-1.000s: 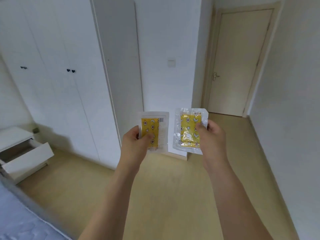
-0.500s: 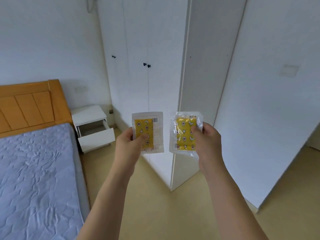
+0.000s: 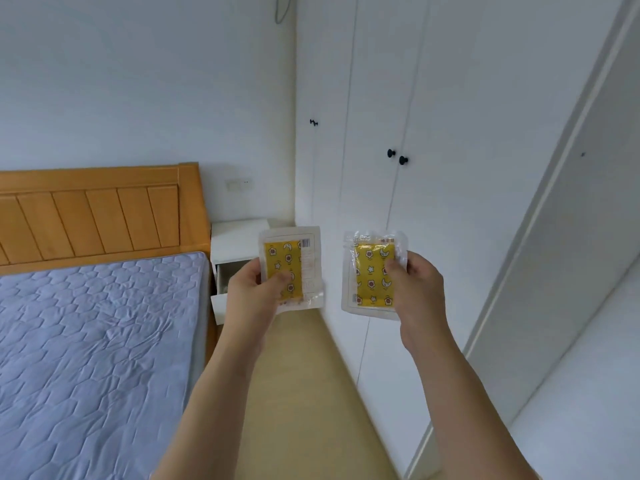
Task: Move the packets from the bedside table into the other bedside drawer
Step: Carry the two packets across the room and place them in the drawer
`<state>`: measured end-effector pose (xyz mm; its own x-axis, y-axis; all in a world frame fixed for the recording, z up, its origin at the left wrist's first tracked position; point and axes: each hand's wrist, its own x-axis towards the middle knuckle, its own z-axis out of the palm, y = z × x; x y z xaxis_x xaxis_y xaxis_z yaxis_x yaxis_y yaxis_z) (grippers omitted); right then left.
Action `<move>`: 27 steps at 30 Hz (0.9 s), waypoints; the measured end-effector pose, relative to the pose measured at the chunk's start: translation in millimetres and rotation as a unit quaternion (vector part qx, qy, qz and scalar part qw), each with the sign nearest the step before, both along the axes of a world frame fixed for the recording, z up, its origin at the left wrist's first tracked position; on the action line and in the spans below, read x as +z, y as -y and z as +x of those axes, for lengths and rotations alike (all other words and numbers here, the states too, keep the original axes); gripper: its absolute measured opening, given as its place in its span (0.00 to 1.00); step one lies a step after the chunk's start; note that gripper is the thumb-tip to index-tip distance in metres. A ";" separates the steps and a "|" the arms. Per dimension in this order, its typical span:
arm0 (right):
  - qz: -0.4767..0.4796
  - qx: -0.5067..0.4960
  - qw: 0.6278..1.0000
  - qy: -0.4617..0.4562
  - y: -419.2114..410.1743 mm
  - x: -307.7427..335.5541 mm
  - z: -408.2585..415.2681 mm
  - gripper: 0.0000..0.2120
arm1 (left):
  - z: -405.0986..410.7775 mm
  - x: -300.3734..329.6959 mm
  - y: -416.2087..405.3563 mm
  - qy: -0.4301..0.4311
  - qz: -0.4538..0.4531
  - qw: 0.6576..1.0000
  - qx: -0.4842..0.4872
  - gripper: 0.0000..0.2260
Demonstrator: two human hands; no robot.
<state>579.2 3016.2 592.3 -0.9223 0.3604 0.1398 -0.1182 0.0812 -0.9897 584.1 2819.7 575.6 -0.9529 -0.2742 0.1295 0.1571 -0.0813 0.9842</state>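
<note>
Out in front at chest height, both arms are stretched forward, each hand w/ one packet held upright. Left hand point(image 3: 254, 294) pinches the left packet point(image 3: 290, 270) at its lower left corner, thumb across the yellow printed face, other fingers behind. Right hand point(image 3: 417, 289) pinches the right packet point(image 3: 372, 273) along its right edge, thumb on the front, fingers curled round the back. Packets are side by side, apart, not touching; both clear plastic w/ a yellow patterned insert.

Behind the left packet stands the white bedside table point(image 3: 237, 242), in the corner betw. the bed point(image 3: 97, 341) and the wardrobe point(image 3: 381, 116). Its drawer point(image 3: 221, 296) is pulled open; mostly hidden by the left hand, so contents can't be made out, approx. a pale shape inside at most. Wooden headboard point(image 3: 100, 213) sits at the bed's far end; tan floor point(image 3: 304, 393) runs along the wardrobe.
</note>
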 end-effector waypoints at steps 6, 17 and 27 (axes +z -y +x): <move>-0.012 0.061 0.998 -0.005 50.0 -20.8 -171.6 0.08 | -150.9 -21.7 41.7 0.017 -0.012 0.998 0.061 0.10; -0.015 0.157 0.986 0.046 180.3 -21.0 -448.0 0.08 | -387.9 -21.9 172.4 0.074 -0.022 0.982 0.174 0.12; 0.012 0.163 0.980 0.110 278.1 -60.4 -651.4 0.09 | -615.8 -66.2 268.6 0.152 0.006 0.978 0.145 0.10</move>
